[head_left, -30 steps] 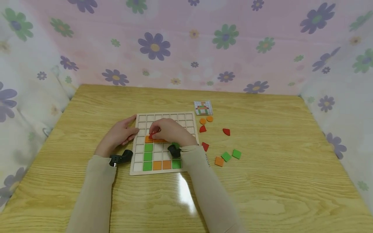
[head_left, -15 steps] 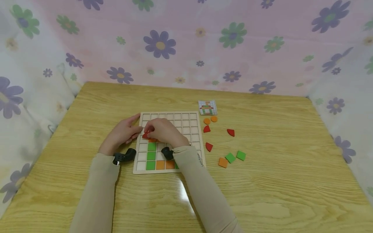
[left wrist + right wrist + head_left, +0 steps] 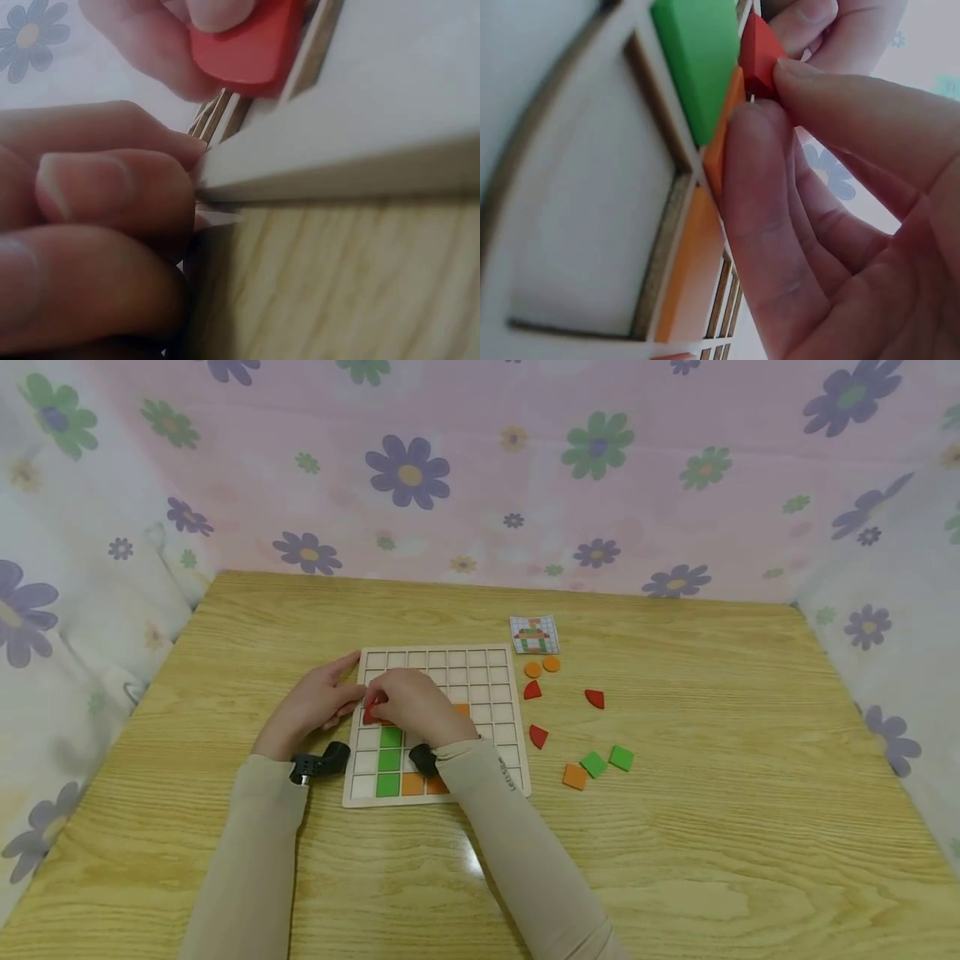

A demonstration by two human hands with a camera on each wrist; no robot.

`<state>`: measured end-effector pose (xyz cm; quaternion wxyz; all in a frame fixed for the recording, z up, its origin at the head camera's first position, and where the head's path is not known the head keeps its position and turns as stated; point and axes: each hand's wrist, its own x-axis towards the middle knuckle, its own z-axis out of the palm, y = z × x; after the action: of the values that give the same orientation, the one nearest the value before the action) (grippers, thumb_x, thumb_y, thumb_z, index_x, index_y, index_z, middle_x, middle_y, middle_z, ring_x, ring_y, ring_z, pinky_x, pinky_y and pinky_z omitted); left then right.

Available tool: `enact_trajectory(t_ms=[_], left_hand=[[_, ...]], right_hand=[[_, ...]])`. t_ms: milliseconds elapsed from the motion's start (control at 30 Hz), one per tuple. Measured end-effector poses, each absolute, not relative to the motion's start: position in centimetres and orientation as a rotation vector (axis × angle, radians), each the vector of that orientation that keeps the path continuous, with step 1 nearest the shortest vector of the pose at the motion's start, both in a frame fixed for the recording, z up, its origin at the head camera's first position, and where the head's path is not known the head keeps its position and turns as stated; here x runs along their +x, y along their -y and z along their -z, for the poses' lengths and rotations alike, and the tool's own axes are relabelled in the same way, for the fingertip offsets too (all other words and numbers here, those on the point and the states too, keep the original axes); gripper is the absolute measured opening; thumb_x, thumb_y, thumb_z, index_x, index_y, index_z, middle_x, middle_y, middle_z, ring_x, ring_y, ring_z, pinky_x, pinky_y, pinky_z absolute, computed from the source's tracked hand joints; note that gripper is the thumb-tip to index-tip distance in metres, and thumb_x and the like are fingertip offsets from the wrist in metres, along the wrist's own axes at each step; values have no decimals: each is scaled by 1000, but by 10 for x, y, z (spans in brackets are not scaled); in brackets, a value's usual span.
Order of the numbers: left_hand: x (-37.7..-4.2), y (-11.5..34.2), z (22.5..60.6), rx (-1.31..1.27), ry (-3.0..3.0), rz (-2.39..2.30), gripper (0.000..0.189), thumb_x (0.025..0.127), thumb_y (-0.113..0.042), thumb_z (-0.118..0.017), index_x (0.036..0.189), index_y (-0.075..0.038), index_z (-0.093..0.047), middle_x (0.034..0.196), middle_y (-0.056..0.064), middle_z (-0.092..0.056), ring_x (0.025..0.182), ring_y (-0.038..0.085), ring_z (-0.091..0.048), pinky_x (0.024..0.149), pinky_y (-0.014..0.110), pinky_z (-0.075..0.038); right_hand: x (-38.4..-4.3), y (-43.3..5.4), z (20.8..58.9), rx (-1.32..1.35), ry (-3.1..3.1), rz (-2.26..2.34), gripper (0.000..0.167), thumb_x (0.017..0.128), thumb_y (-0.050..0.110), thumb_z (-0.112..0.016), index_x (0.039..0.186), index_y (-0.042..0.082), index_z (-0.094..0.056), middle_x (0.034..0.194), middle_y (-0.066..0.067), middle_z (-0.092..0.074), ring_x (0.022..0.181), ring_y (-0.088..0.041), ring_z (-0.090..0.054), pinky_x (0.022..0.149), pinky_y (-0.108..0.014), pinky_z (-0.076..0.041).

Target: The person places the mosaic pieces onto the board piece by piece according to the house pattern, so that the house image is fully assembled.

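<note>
My right hand pinches a red quarter-circle tile between thumb and fingertips, over the left column of a light wooden grid board. In the right wrist view the red tile stands close to a green tile and orange tiles set in the grid. My left hand rests along the board's left side, index finger reaching toward the far left corner. The left wrist view has its fingertips right at the board's edge. Part of the tile pattern is hidden beneath my right hand and sleeve.
Right of the board lie orange discs, red quarter-circle tiles, green squares and an orange square. A pattern card lies by the far right corner. Flowered cloth surrounds the wooden table.
My right hand has moved left across the board with the red tile, from above the orange row to the left column. The left hand has stayed at the board's edge; the head view has shifted slightly.
</note>
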<state>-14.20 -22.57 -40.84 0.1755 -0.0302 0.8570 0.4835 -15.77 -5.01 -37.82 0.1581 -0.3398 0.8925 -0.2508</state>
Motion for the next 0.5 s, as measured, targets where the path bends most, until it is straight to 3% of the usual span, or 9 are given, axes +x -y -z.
enact_trajectory(t_ms=[500], left_hand=[[-141, 225, 409, -82, -2424, -1389, 64, 88, -28, -54, 142, -30, -19, 51, 3, -43, 36, 14, -34, 36, 29, -32]], right_hand=[[-150, 54, 382, -926, -2649, 657, 4, 84, 19, -62, 83, 17, -66, 75, 10, -52, 72, -7, -47, 62, -19, -37]])
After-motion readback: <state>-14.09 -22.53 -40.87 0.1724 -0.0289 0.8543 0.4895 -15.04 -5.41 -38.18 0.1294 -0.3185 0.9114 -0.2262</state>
